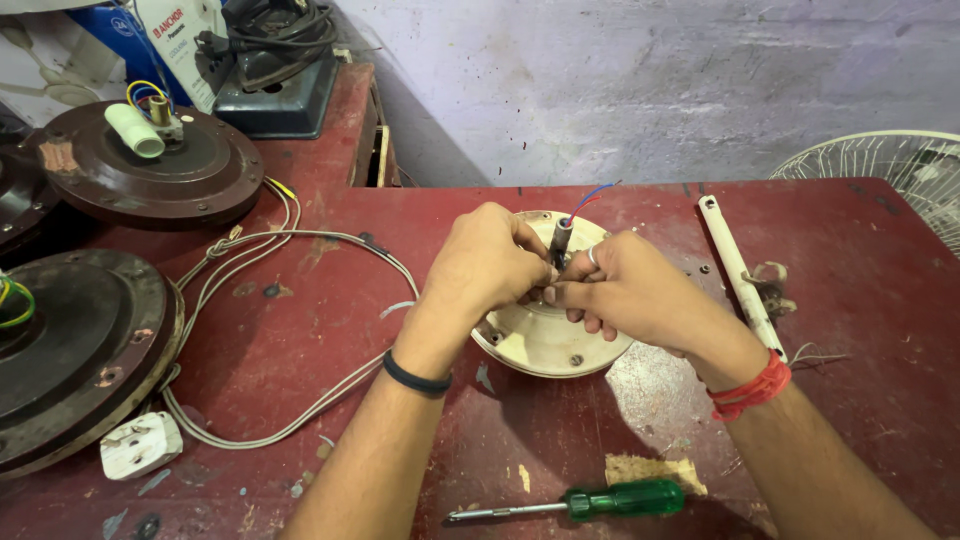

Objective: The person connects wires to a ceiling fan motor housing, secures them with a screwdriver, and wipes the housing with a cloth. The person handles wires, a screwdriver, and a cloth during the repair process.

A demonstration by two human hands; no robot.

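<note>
Both my left hand [485, 262] and right hand [625, 290] pinch closed around the short dark metal shaft [560, 240] rising from the round cream fan motor housing [545, 335] mid-table (red and blue wires sprout above). A green-handled screwdriver [600, 500] lies nearer me; a looped grey cable [300, 300] lies left.

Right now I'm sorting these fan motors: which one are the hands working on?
The cream-coloured motor at the table's middle; both hands grip its shaft. The other motors, at left, are dark brown.
</note>
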